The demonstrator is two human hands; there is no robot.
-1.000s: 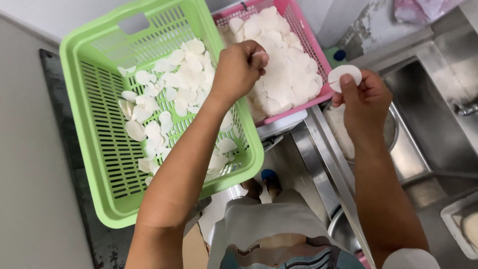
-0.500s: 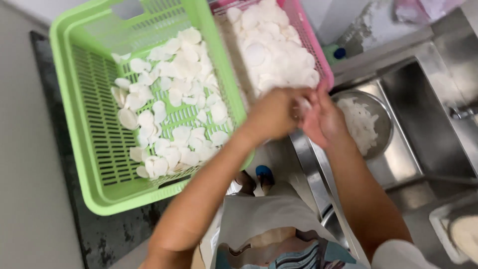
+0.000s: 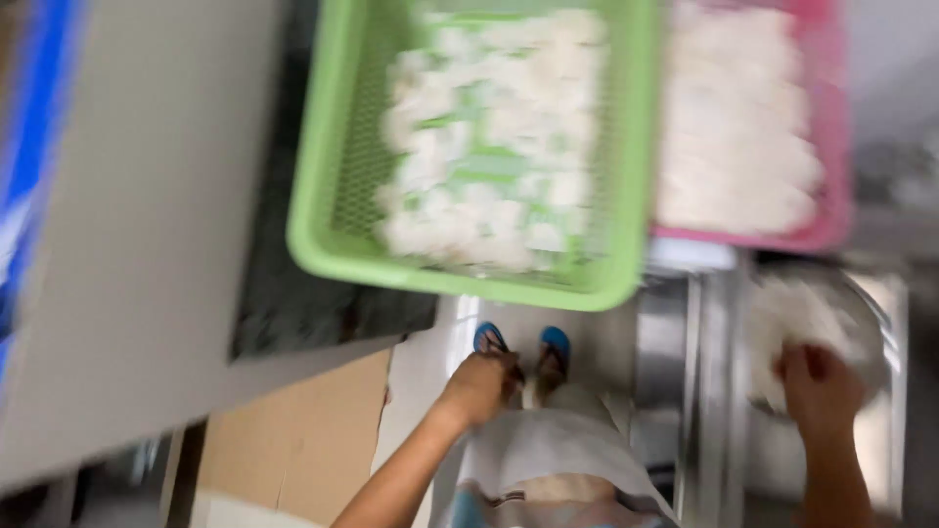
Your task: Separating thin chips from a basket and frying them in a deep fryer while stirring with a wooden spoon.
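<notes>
The whole view is smeared by motion. My left hand hangs low in front of my apron, fingers curled; the blur hides whether it holds anything. My right hand rests at the near edge of a metal bowl of white pieces, its fingers hidden in the blur. Above, a green slotted basket holds several white round slices. Beside it on the right, a pink basket is heaped with more white slices.
The green basket sits on a dark slab next to a grey surface. Steel counter rails run beside the bowl. My feet in blue sandals stand on the floor below, with brown cardboard to the left.
The camera has swung left and down. My hands, joined near the pink basket half a second ago, have parted: the left dropped to my waist, the right went to the metal bowl.
</notes>
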